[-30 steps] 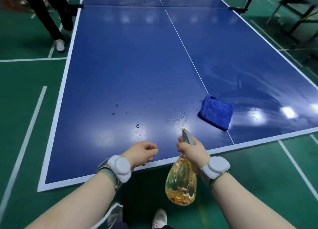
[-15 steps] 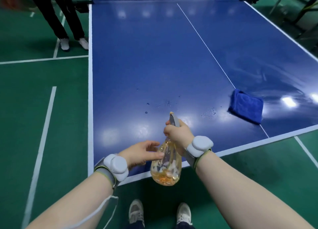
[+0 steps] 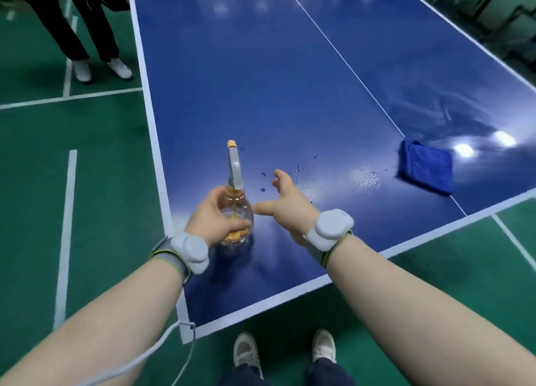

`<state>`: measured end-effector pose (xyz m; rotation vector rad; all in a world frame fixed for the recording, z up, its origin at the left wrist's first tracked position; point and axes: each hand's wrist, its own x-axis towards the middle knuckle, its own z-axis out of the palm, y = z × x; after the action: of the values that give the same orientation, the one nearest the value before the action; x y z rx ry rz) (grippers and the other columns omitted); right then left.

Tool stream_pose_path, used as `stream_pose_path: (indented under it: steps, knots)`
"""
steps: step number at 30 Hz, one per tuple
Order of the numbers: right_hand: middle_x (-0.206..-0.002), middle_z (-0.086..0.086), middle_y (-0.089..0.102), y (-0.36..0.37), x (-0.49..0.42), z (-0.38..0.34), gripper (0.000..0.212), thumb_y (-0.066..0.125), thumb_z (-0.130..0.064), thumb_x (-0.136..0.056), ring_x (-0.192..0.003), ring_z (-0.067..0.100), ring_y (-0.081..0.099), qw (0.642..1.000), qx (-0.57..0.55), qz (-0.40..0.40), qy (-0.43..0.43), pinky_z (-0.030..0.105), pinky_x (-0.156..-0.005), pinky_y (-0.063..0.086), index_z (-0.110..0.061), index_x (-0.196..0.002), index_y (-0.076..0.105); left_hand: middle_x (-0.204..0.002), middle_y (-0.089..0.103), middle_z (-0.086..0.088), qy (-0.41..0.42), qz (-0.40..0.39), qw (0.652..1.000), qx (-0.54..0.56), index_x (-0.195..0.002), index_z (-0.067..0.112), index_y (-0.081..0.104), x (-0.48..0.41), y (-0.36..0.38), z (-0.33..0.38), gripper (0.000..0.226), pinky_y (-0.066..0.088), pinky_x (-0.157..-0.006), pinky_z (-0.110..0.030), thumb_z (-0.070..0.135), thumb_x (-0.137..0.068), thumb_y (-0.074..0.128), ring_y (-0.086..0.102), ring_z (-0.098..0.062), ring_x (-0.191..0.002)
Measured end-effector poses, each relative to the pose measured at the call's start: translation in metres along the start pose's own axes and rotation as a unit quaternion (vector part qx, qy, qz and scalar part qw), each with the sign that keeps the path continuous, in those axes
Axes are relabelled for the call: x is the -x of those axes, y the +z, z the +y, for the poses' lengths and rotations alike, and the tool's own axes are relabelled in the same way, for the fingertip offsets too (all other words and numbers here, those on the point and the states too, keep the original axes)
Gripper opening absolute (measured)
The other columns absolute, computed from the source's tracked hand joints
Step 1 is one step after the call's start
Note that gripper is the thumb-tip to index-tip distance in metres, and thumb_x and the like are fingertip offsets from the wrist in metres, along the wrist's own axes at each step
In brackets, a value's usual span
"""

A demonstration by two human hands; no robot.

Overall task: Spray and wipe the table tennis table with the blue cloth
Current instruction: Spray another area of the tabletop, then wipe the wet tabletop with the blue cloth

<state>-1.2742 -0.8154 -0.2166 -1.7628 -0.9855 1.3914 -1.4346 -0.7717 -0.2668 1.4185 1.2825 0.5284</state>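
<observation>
Fingers [image 3: 236,226] of my left hand [image 3: 213,223] are curled round the belly of the spray bottle [image 3: 235,204], thumb on the near side, holding it upright over the near left corner of the worktop [image 3: 261,81]; I cannot tell whether its base touches the surface. Its grey trigger head rises above my grip and ends in an orange nozzle tip [image 3: 231,144] that points away from me. My right hand [image 3: 290,206] hovers just beside the bottle with its fingers spread wide and holding nothing, the thumb aimed at the bottle and not quite touching it. Scattered droplets [image 3: 298,171] sit on the blue surface just past that hand, with a second patch [image 3: 367,179] further right. Beyond those, the blue cloth [image 3: 425,168] lies folded on the worktop near the near edge, just right of the white centre line [image 3: 348,66] and well apart from both hands. That right half of the surface looks streaked and glossy. Each wrist carries a grey band with a white module [image 3: 330,229], and a thin white cable [image 3: 150,351] trails from my left arm. At the far left, another person's dark trouser legs [image 3: 87,23] and white shoes stand on the green floor [image 3: 110,182].
</observation>
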Motion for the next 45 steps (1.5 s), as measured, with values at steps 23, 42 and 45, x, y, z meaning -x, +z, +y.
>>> stream_pose_path:
  steps: [23,42,45]
  knots:
    - [-0.128,0.004,0.050,-0.058,-0.013,0.042,0.063,0.063,-0.016,-0.093,-0.116,0.021,0.054,0.989,-0.034,0.107,0.099,0.045,-0.107,0.043,-0.014,-0.147,0.033,-0.121,0.054,-0.002,-0.001,0.198,0.979,-0.057,-0.126,0.012,0.041,-0.127,-0.033,-0.005,0.067,0.043,-0.095,-0.032,0.013,-0.071,0.079,0.057,-0.020,-0.104]
    - [-0.115,0.007,0.057,-0.273,-0.075,0.118,0.047,0.057,-0.009,-0.091,-0.089,0.021,0.055,0.972,0.053,0.197,0.118,0.031,-0.087,0.046,-0.008,-0.137,0.048,-0.158,0.009,-0.013,-0.125,0.039,0.926,-0.355,-0.147,0.012,0.028,-0.115,0.148,0.062,0.066,0.018,-0.116,-0.044,0.032,-0.091,0.058,0.007,-0.036,-0.145]
    - [-0.124,0.008,0.058,-0.330,-0.091,0.135,0.043,0.058,-0.008,-0.086,-0.105,0.022,0.057,0.958,0.099,0.256,0.084,0.031,-0.094,0.044,-0.009,-0.129,0.055,-0.161,0.006,-0.003,-0.079,-0.044,0.922,-0.377,-0.149,0.020,0.027,-0.122,0.196,0.074,0.065,0.016,-0.118,-0.042,0.030,-0.093,0.057,0.002,-0.029,-0.148]
